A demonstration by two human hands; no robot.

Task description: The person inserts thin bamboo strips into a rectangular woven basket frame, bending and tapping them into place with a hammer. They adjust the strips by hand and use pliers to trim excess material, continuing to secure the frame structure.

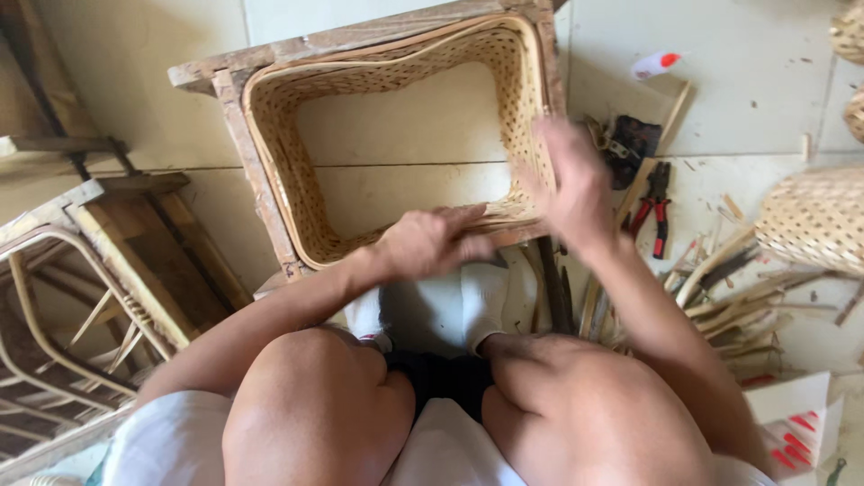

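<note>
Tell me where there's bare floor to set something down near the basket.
Bare tile shows beyond the woven basket at top left, and above the pliers at top right. Crowded: bamboo strips at right, wooden frames at left.

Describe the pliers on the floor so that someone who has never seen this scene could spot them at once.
Start at the woven basket frame that both hands work on, then look just past the right hand to the tiled floor. The pliers lie there beside a dark pouch, above the pile of cane strips. Their red and black handles set them apart.

Two hands, perhaps four baskets.
</note>
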